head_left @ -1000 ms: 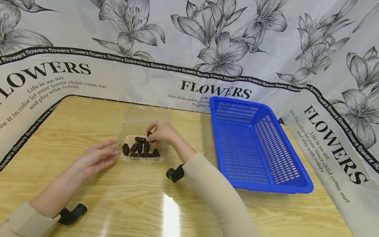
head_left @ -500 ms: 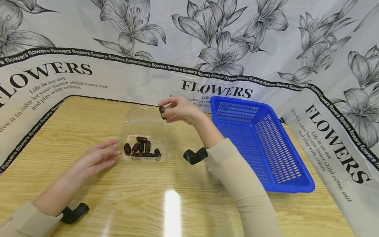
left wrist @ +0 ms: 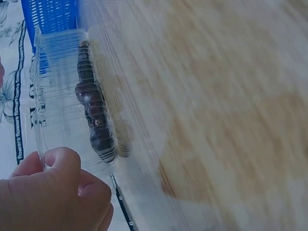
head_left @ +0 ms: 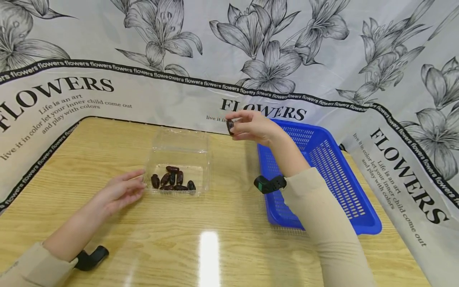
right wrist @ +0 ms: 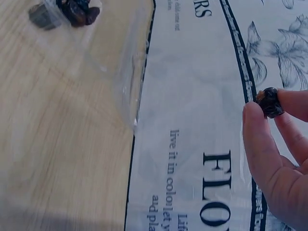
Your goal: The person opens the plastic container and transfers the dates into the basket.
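Note:
My right hand [head_left: 259,128] pinches a dark brown date [head_left: 230,126] in the air, left of the blue basket's far corner. The right wrist view shows the same date [right wrist: 271,102] between thumb and fingertips. Several more dates [head_left: 180,177] lie in a clear plastic box [head_left: 180,141] with its lid tipped back. My left hand [head_left: 120,194] is at the left side of this box. Up close in the left wrist view, thumb and fingers of the left hand [left wrist: 65,190] pinch the box's edge.
A blue perforated plastic basket [head_left: 366,225] stands on the right of the wooden table [head_left: 172,239], partly covered by the right arm. Flower-printed cloth [head_left: 161,103] rises behind the table and along its sides. Both wrists carry black camera mounts [head_left: 269,184].
My right hand has lifted a date out of the clear box and carried it up and rightward towards the blue basket. The left hand has stayed at the box.

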`<state>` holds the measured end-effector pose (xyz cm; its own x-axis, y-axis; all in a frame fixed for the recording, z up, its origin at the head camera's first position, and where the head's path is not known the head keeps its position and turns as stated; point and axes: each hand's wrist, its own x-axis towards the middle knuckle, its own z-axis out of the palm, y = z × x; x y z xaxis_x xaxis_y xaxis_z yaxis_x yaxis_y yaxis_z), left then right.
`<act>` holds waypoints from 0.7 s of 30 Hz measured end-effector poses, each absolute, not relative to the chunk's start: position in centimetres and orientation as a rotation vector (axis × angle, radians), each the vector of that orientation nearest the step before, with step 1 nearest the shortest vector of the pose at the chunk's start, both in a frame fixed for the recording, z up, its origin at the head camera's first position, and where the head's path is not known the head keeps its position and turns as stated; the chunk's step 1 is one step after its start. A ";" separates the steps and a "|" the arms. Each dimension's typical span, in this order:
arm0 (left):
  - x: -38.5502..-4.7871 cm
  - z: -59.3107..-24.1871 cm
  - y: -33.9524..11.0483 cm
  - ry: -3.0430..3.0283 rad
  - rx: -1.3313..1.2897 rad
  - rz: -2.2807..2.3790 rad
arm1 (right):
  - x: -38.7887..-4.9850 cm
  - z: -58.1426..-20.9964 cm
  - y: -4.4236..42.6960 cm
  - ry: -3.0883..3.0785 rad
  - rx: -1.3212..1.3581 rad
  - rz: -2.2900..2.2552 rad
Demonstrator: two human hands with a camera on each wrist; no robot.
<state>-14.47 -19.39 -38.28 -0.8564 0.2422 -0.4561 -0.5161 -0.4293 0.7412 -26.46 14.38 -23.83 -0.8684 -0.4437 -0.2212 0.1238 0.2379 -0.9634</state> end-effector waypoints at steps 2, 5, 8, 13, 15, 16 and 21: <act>-14.4 -38.3 -19.4 1.340 -0.392 2.292 | -26.4 -23.8 15.3 2.059 -0.277 -1.682; -14.4 -38.3 -19.3 1.352 -0.386 2.284 | -26.4 -23.9 16.7 2.044 -0.251 -1.706; -14.4 -38.3 -19.2 1.361 -0.386 2.282 | -26.3 -23.9 18.0 2.031 -0.239 -1.743; -14.3 -38.2 -19.3 1.351 -0.382 2.291 | -26.3 -23.8 19.9 2.010 -0.222 -1.777; -14.3 -38.1 -19.3 1.338 -0.381 2.300 | -26.4 -23.8 20.7 2.007 -0.208 -1.786; -14.3 -38.1 -19.3 1.331 -0.381 2.306 | -26.4 -23.9 21.1 2.005 -0.205 -1.795; -14.4 -38.0 -19.4 1.328 -0.390 2.308 | -26.3 -24.2 23.0 1.987 -0.186 -1.836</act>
<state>-14.35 -19.36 -38.00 -0.8602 0.2374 -0.4513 -0.5095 -0.4375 0.7409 -26.34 22.99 -24.17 -0.9003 -0.3777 -0.2165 0.1860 0.1160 -0.9757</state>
